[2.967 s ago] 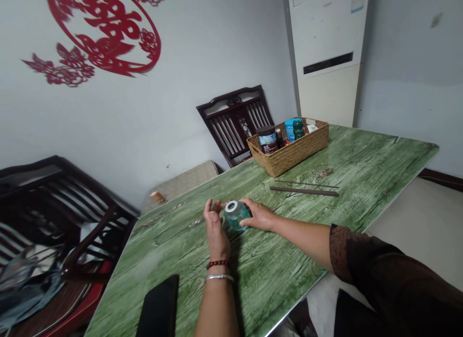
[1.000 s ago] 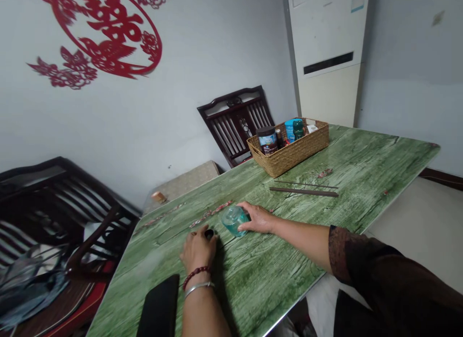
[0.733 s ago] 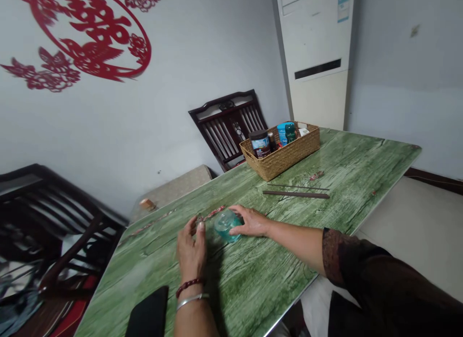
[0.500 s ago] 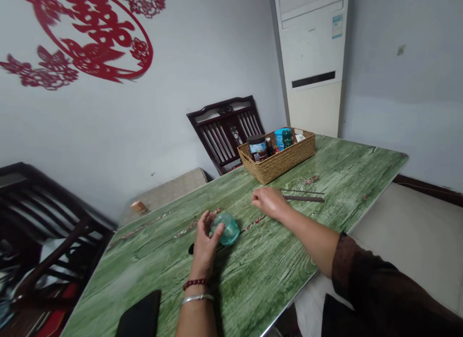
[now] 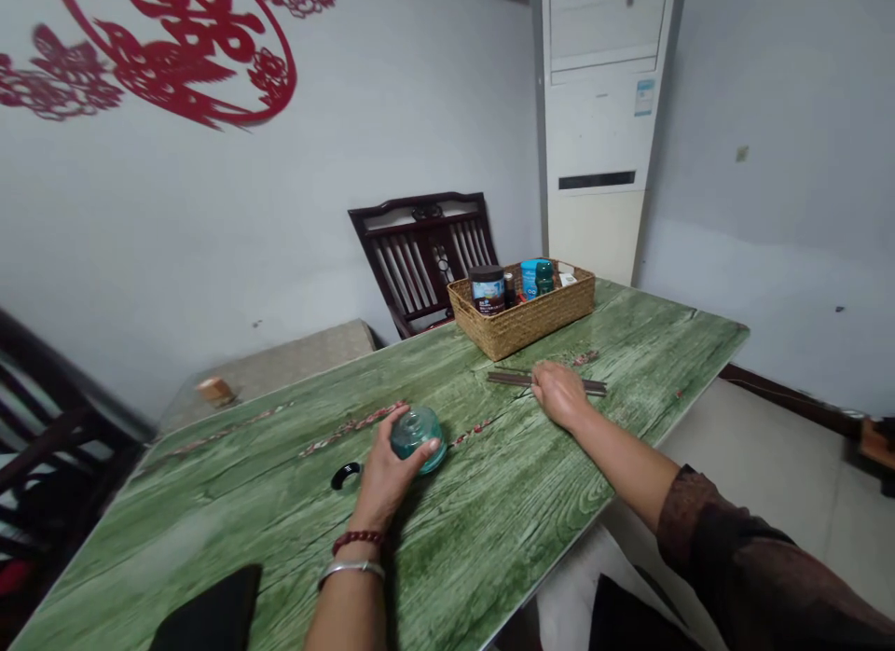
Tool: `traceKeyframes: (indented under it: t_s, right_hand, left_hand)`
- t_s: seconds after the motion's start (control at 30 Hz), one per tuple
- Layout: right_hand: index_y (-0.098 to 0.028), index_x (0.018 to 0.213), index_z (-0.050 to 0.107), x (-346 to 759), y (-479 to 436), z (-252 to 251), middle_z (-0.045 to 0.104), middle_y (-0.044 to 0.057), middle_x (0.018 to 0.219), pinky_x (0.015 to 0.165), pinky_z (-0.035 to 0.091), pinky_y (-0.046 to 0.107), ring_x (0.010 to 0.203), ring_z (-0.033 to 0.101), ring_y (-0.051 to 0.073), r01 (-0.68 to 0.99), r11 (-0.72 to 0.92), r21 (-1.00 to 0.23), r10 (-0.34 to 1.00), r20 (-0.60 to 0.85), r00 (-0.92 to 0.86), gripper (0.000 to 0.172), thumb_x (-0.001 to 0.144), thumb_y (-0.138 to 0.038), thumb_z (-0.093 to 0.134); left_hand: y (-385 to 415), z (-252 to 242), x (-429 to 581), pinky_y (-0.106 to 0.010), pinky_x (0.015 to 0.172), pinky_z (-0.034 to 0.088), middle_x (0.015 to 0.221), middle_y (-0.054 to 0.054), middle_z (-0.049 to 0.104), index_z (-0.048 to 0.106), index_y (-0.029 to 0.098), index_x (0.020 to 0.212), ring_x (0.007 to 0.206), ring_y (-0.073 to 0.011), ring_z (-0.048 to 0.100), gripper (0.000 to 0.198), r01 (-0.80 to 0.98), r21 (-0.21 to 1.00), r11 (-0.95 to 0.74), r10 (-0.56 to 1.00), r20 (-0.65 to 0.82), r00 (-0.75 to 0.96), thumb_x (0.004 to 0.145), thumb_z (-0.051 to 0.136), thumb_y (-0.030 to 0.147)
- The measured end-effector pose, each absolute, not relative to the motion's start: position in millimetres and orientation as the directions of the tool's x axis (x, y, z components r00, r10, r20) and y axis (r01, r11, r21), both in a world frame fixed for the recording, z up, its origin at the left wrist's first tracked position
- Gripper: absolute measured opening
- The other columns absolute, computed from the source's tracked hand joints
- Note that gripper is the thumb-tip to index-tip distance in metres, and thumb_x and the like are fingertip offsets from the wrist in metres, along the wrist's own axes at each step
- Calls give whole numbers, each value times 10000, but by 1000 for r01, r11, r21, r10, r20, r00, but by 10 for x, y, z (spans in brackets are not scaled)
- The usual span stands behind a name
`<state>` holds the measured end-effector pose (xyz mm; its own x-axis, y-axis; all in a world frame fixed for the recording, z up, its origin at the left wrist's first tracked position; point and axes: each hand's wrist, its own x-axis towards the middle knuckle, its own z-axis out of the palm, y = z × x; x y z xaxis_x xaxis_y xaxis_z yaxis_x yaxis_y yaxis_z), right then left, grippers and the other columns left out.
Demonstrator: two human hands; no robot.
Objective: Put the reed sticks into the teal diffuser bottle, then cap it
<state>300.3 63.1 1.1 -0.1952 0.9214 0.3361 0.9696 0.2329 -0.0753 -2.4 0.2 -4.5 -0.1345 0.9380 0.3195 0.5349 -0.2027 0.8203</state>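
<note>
L hand [image 5: 388,469] is wrapped on the jar [image 5: 416,429], thumb on the near side & fingers round the far-left side, so it's holding it; jar sits on the counter [image 5: 475,539], approx. midway btwn near & far edges. Ring [image 5: 345,475], black, lies just L of that hand, apart from the jar. R hand [image 5: 561,394] is down over the middle of the brown sticks [image 5: 512,379], fingers curled; can't tell if they're gripped or only touched. Stick ends show both sides. Basket [image 5: 531,325] is by the far edge, w/ tub [image 5: 487,292], blue pack [image 5: 529,280] & green bottle [image 5: 544,280] inside. Black slab [image 5: 210,616] lies toward the L edge, partly cut off. Dark chair [image 5: 426,243] stands past the far edge.
</note>
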Motion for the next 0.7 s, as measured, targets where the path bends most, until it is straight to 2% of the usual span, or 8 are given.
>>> traceKeyframes:
  t_s: [0.07,0.2,0.4,0.5,0.6,0.7]
  right_hand:
    - [-177,1060,681,3024,650,14,676,120,1060,843,447,310,1011,618,245,978,191,-85,921,360,-148,222,914,-283,551]
    - [-156,1016,709,3055,686,-12,679,148,1040,833,451,313,990,631,247,987,152,-48,960,244,-136,247,939,-239,490]
    - [-133,1032,700,2992,646,-33,686,170,1057,823,450,292,992,650,241,973,226,-46,960,183,-214,292,960,-222,431]
    - [-148,1027,685,2955,574,68,702,152,1035,796,448,286,953,666,234,960,269,-73,945,214,-248,270,958,-229,437]
    - [-187,1020,661,2890,513,308,723,91,928,765,448,282,863,675,211,898,354,-260,903,345,-256,217,945,-271,475]
    - [-192,1010,637,2746,469,652,713,35,844,745,462,263,786,664,167,650,531,-543,812,545,-209,164,898,-253,533]
  left_hand:
    - [7,-50,11,-498,1056,423,1335,-144,572,493,204,1302,1183,-306,588,733,557,805,-205,940,320,-117,682,742,505]
    - [14,-53,99,-476,1030,445,1284,-140,600,479,189,1315,1142,-302,609,770,578,788,-212,952,300,-61,676,736,533]
    - [-8,-23,148,-474,1044,429,1267,-145,601,470,174,1312,1150,-304,602,783,560,796,-231,955,296,-27,670,734,535]
    - [-14,-19,149,-483,1052,419,1284,-149,587,464,172,1314,1169,-307,589,786,543,800,-254,952,306,-5,669,731,533]
    - [-9,-27,149,-500,1052,413,1283,-150,589,471,178,1312,1166,-316,589,787,543,800,-254,952,306,-4,661,739,528]
    - [-9,-30,149,-503,1044,419,1274,-143,603,483,184,1310,1159,-317,594,777,543,800,-256,950,312,-12,658,742,518]
